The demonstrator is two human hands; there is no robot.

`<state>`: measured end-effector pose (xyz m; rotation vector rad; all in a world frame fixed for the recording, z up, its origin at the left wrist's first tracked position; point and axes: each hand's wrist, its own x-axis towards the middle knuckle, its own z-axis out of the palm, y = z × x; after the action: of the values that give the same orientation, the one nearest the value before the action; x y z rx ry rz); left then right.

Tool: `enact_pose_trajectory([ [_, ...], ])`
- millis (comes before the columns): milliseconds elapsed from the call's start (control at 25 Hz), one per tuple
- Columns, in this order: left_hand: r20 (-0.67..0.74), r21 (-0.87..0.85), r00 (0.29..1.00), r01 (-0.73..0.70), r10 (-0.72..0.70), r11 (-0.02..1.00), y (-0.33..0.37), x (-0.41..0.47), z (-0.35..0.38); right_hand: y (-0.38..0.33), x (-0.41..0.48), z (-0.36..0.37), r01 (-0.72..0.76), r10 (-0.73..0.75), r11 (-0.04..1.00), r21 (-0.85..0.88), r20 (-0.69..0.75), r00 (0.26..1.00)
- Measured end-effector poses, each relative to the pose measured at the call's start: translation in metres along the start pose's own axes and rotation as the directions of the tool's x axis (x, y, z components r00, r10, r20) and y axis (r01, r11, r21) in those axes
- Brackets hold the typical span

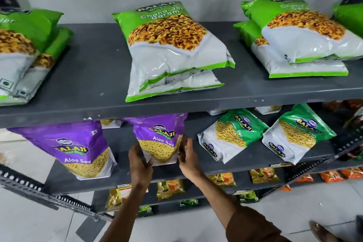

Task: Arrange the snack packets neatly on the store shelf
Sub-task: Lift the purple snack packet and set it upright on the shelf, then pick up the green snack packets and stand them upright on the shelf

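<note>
Grey shelf (245,160) bears purple packet (159,141); left hand (139,160), right hand (188,154) clasp its sides.

Two bare forearms show, each ending in an uncovered hand: the left hand (139,160) and the right hand (189,155). No rings, watch or bracelet can be made out on either wrist. The fingers (183,144) of the right hand are blurred. The right arm wears a brown sleeve (253,226) of plain cloth, loose and creased, with its hem below the elbow. The left forearm is bare as far as it shows.
</note>
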<state>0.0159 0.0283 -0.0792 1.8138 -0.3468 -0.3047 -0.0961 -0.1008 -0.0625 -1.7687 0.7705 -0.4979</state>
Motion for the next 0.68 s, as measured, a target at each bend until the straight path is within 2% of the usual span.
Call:
enact_pose_trajectory([
  [80, -0.200, 0.162, 0.972, -0.089, 0.121, 0.983, -0.003, -0.036, 0.009, -0.001, -0.009, -0.010, 0.071, -0.070, 0.997, 0.008, -0.068, 0.995],
  [120, -0.231, 0.215, 0.943, -0.192, 0.241, 0.958, 0.002, -0.058, 0.021, -0.001, -0.015, -0.022, 0.120, -0.118, 0.993, 0.007, -0.147, 0.982],
  [160, -0.173, 0.246, 0.912, -0.325, 0.372, 0.913, 0.009, -0.075, 0.034, -0.002, -0.018, -0.035, 0.176, -0.174, 0.984, -0.012, -0.243, 0.954],
  [240, 0.099, 0.235, 0.839, -0.542, 0.535, 0.807, 0.023, -0.085, 0.066, -0.001, -0.020, -0.064, 0.219, -0.228, 0.973, -0.071, -0.438, 0.869],
  [320, 0.307, 0.195, 0.809, -0.569, 0.501, 0.799, 0.056, -0.076, 0.100, 0.004, -0.019, -0.096, 0.117, -0.155, 0.988, -0.102, -0.612, 0.775],
  [400, 0.349, 0.203, 0.833, -0.515, 0.430, 0.833, 0.090, -0.058, 0.136, 0.014, -0.015, -0.125, -0.077, 0.006, 0.995, -0.071, -0.698, 0.716],
  [480, 0.344, 0.253, 0.892, -0.389, 0.294, 0.886, 0.113, -0.031, 0.167, 0.026, -0.011, -0.145, -0.244, 0.209, 0.969, 0.032, -0.630, 0.748],
  [520, 0.392, 0.283, 0.906, -0.282, 0.157, 0.917, 0.122, -0.018, 0.178, 0.030, -0.008, -0.153, -0.283, 0.311, 0.949, 0.136, -0.541, 0.782],
  [600, 0.543, 0.410, 0.833, -0.153, -0.106, 0.899, 0.127, -0.003, 0.195, 0.030, -0.005, -0.166, -0.371, 0.493, 0.842, 0.391, -0.278, 0.825],
  [640, 0.567, 0.460, 0.808, -0.149, -0.161, 0.875, 0.124, -0.001, 0.200, 0.026, -0.005, -0.170, -0.425, 0.545, 0.767, 0.481, -0.137, 0.827],
  [680, 0.556, 0.475, 0.815, -0.148, -0.165, 0.867, 0.120, -0.004, 0.202, 0.026, -0.007, -0.173, -0.448, 0.547, 0.726, 0.521, -0.044, 0.836],
])
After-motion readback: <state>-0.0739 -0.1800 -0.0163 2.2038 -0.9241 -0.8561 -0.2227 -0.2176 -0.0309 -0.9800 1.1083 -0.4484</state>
